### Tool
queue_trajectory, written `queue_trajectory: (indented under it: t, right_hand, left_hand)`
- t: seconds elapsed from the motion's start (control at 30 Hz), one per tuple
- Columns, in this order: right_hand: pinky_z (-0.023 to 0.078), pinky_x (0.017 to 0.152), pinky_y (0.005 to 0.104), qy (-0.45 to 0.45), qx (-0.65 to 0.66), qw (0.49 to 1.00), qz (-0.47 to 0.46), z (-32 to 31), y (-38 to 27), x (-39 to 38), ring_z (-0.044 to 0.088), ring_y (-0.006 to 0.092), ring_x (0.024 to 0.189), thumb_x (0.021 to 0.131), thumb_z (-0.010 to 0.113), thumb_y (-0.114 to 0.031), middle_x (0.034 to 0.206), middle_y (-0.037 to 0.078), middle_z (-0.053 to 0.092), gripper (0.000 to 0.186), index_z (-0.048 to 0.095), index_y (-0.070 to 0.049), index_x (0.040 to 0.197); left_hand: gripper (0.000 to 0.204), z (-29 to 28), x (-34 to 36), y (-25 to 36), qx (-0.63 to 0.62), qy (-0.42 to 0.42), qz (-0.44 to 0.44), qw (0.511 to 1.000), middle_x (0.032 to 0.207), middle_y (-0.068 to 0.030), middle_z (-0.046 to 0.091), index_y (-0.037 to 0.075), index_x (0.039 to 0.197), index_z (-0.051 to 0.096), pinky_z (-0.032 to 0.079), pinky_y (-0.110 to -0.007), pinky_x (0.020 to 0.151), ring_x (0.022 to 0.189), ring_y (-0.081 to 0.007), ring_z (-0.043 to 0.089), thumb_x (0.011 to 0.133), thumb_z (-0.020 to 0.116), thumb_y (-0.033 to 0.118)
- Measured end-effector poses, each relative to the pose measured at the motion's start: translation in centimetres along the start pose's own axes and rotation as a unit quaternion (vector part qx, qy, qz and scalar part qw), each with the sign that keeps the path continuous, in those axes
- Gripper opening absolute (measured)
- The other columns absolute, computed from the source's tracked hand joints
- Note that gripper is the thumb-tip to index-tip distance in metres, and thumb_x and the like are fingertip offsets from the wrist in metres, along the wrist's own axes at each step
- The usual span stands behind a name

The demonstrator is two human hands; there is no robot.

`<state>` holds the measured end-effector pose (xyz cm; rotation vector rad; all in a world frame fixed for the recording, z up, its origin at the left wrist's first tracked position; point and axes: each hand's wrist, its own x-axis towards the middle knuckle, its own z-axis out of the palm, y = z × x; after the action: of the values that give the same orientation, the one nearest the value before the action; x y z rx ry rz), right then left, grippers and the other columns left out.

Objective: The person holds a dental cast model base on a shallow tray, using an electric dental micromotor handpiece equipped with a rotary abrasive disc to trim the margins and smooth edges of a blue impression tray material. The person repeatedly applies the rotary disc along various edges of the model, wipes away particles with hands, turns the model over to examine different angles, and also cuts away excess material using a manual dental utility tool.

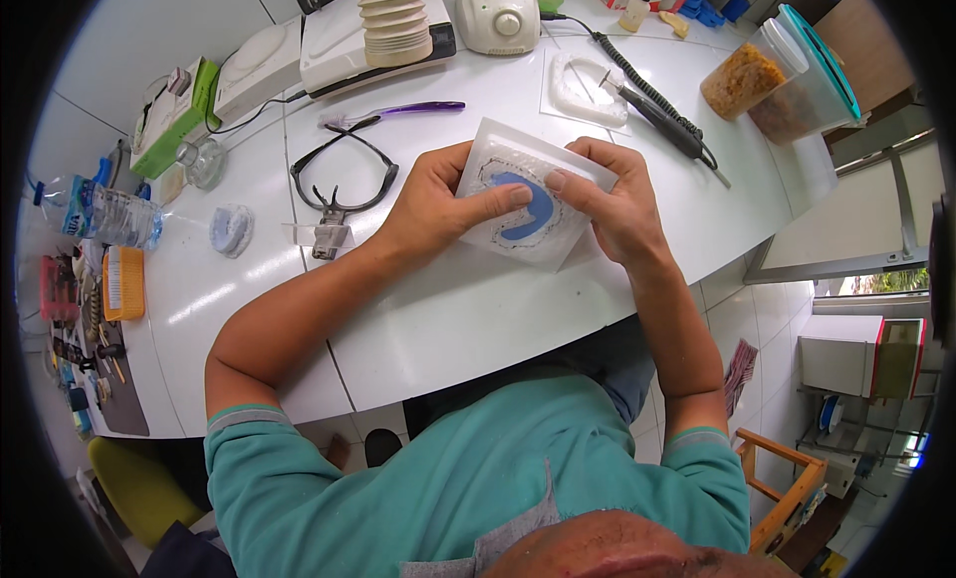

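Note:
A square sheet of translucent plastic (495, 158) is held up above the white table's front part. A raised, arch-shaped form bulges from its middle, with a dark dotted outline around it. Inside that outline lies a blue curved piece (541, 214). My left hand (443, 192) grips the sheet's left edge, its thumb lying on the blue piece. On the opposite side, my right hand (619, 198) holds the right edge, thumb pressed near the arch's upper right. The other fingers of both hands are mostly hidden behind the sheet.
Black-framed magnifying glasses (391, 172) and a purple-handled brush (423, 107) lie to the left, beyond a pale dental model (231, 230). A corded handpiece (665, 123) rests beside another formed plastic sheet (586, 92). Tubs (787, 85) stand far right; a water bottle (115, 213) lies left.

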<state>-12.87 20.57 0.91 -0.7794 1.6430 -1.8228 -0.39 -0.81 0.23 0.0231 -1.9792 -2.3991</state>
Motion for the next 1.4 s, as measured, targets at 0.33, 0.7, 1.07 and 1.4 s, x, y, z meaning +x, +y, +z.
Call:
queue_trajectory:
  t: [0.33, 0.7, 1.07, 1.4]
  right_hand:
    - [0.06, 0.067, 0.0282, 0.065, -0.066, 0.996, -0.012, 1.3, -0.3, -0.1, 0.074, 0.0151, 0.072, 0.095, 0.082, -0.021, 0.085, 0.013, 0.079, 0.028, 0.078, 0.006, 0.096]
    - [0.053, 0.063, 0.0258, 0.056, 0.056, 0.997, -0.015, 0.1, 0.9, 0.1, 0.066, 0.0093, 0.072, 0.104, 0.075, -0.022, 0.083, 0.005, 0.075, 0.03, 0.078, 0.005, 0.092]
    - [0.064, 0.095, 0.0389, -0.008, 0.121, 0.99, 0.077, -0.3, -0.3, -0.5, 0.077, 0.0214, 0.106, 0.108, 0.07, -0.02, 0.119, 0.015, 0.077, 0.036, 0.069, 0.008, 0.13]
    - [0.06, 0.102, 0.0356, 0.005, 0.197, 0.98, 0.028, -0.3, 0.2, -0.2, 0.075, 0.0193, 0.112, 0.106, 0.074, -0.015, 0.128, 0.016, 0.076, 0.045, 0.063, 0.009, 0.142]
  left_hand:
    - [0.042, -0.2, 0.3, 0.0, 0.0, -0.009, -0.027, 1.0, 0.116, -0.0131, 0.082, -0.004, 0.13, 0.075, 0.063, -0.034, 0.094, 0.103, -0.0163, 0.078, 0.098, 0.088, 0.018]
    - [0.042, -0.2, 0.3, -0.1, -0.004, -0.014, -0.041, 0.999, 0.119, -0.0136, 0.082, -0.003, 0.132, 0.073, 0.063, -0.034, 0.098, 0.105, -0.0168, 0.078, 0.097, 0.087, 0.017]
    - [0.041, -0.5, 0.7, -1.3, -0.112, 0.08, -0.008, 0.99, 0.123, -0.0131, 0.079, -0.002, 0.134, 0.069, 0.062, -0.037, 0.102, 0.111, -0.0197, 0.076, 0.101, 0.084, 0.019]
    - [0.061, -0.4, 0.4, -0.7, -0.088, 0.028, -0.039, 0.995, 0.136, -0.0135, 0.073, -0.003, 0.143, 0.061, 0.058, -0.041, 0.11, 0.124, -0.0234, 0.071, 0.093, 0.092, 0.016]
